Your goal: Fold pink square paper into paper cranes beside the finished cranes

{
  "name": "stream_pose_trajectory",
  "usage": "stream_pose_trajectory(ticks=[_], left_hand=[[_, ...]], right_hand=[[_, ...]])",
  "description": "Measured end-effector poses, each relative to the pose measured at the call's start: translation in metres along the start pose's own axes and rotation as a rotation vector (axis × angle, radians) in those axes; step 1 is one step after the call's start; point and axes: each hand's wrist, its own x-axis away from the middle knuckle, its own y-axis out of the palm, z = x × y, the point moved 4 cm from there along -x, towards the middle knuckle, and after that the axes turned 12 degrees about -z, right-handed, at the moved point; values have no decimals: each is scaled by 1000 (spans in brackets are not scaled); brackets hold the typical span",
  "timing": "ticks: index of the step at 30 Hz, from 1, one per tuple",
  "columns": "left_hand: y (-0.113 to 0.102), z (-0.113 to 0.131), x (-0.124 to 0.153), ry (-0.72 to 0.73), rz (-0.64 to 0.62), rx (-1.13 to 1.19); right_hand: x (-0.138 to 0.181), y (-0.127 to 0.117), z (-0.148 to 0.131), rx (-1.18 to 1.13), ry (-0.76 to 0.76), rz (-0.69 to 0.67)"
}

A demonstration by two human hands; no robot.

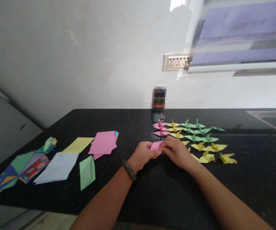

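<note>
Left hand (144, 155) and right hand (176, 152) are pinched on a small pink folded paper (156, 145). Yellow paper cranes (214, 147) at three o'clock could be knocked by the right hand.

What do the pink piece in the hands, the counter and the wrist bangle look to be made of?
Pink piece: thin matte paper, judging by its flat folded edges; left hand and right hand pinch it. Counter: polished dark stone, probably granite, speckled and reflecting the light. Bangle: smooth, glossy dark green, perhaps jade or glass; cannot tell.
</note>
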Motion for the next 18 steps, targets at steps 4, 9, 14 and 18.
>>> stream_pose_trajectory(ticks=[4, 9, 14, 18], left_hand=[[-2, -1, -2, 10, 52, 59], [-4, 0, -3, 49, 97, 86], [-3, 2, -2, 74, 83, 19], [-3, 3, -2, 83, 97, -57]], right_hand=[[1, -2, -1, -108, 43, 168], [5, 7, 16, -661, 427, 286], [1, 19, 11, -983, 383, 135], [1, 22, 12, -991, 376, 203]])
